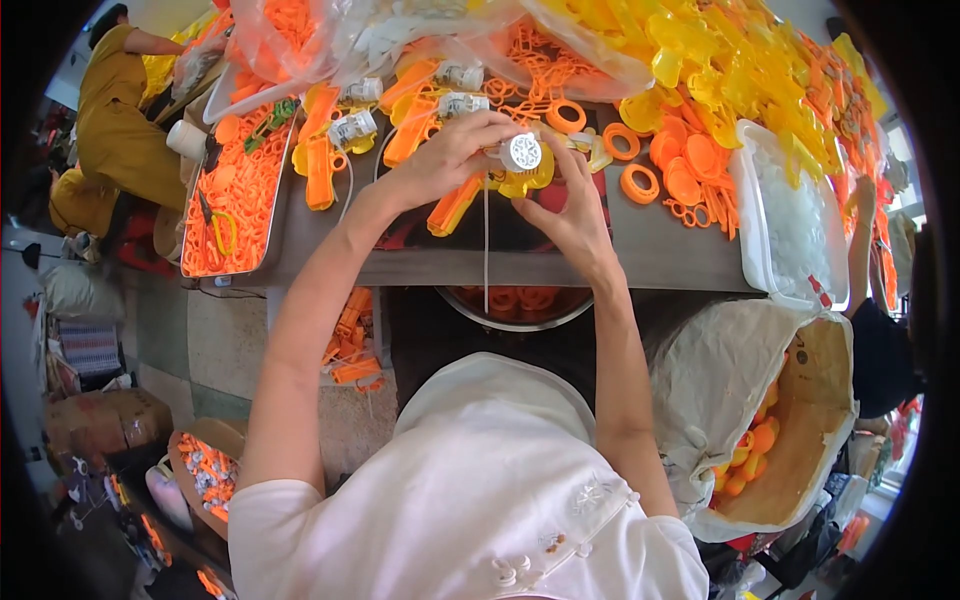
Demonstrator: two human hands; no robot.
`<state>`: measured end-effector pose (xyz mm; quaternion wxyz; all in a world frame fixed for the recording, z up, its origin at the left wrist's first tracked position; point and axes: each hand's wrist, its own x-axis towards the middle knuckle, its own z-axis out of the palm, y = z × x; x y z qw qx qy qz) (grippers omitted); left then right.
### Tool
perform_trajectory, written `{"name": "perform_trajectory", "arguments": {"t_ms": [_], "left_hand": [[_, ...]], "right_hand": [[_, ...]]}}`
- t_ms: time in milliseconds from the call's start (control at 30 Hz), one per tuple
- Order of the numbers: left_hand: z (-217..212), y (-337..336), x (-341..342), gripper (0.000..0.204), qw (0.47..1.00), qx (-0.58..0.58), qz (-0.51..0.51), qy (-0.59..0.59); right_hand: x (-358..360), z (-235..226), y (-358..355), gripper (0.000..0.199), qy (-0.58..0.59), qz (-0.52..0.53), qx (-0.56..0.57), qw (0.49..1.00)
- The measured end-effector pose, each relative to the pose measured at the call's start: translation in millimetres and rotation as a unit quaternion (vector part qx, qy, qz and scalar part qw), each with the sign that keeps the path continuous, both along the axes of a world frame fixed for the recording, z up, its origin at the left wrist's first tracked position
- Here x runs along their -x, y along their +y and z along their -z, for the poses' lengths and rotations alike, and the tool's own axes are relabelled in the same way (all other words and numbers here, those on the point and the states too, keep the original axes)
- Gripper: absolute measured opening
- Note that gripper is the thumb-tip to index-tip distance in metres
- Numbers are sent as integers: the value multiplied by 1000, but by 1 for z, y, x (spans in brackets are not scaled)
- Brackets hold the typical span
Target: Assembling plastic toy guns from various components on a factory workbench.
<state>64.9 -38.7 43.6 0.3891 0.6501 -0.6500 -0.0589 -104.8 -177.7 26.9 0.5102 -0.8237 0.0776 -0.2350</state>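
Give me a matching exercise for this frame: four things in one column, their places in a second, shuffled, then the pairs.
Things:
1. white reel
2. metal tray
3. white tub
4. sack

Places:
A. on the floor at the person's right, with orange pieces inside
B. far left of the table, full of orange parts
C. between the left hand and the right hand
D. right end of the table, holding clear bits

Pairs: 1-C, 2-B, 3-D, 4-A

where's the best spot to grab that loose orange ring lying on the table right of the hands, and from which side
Probably the orange ring is best pinched across its rim from above: it lies flat with an open centre, so one finger can drop inside the hole and the thumb outside. The right hand is nearer; come in from its near, bare-table side, since orange discs crowd the far side.
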Motion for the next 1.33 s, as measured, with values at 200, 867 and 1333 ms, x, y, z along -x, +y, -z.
{"name": "perform_trajectory", "arguments": {"t_ms": [200,867,1333], "left_hand": [[-9,-5,-5,38,997,-55,25,49],[-15,-13,4,42,996,-91,-7,-25],[-10,-14,18,31,994,-46,-101,-2]], "right_hand": [[-1,-4,-4,78,15,4,-10,1000],[-6,0,-14,80,22,-13,-50,998],[-11,3,-11,84,12,-8,-73,997]]}}
